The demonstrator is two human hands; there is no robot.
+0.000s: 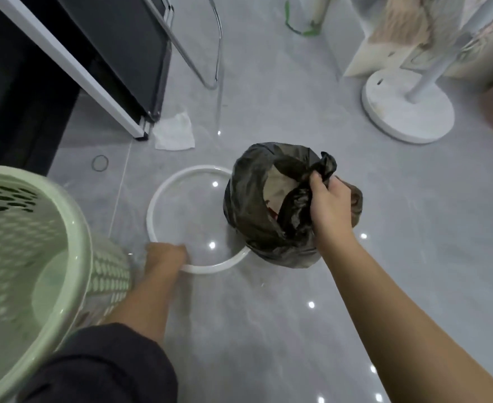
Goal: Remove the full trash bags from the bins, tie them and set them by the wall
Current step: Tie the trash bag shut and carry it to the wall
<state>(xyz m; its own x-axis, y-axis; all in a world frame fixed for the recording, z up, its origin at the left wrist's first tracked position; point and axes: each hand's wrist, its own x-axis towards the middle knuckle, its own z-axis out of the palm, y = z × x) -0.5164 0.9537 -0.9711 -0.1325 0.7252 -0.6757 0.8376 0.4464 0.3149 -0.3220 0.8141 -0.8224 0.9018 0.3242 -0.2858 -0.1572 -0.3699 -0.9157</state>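
One upright trash bag (251,199), mouth upward, right hand (331,205) pinching rim, left hand (166,255) gripping ring (193,169)

Count: one black trash bag (248,199), centre; one white ring (193,169) at 9 o'clock; one green bin (73,219) at 8 o'clock. One tissue (175,132) and one elastic loop (92,163) at 11 o'clock.

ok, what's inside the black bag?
Pale paper and a reddish scrap show through the open mouth of the black bag; its folds and the right hand hide the rest.
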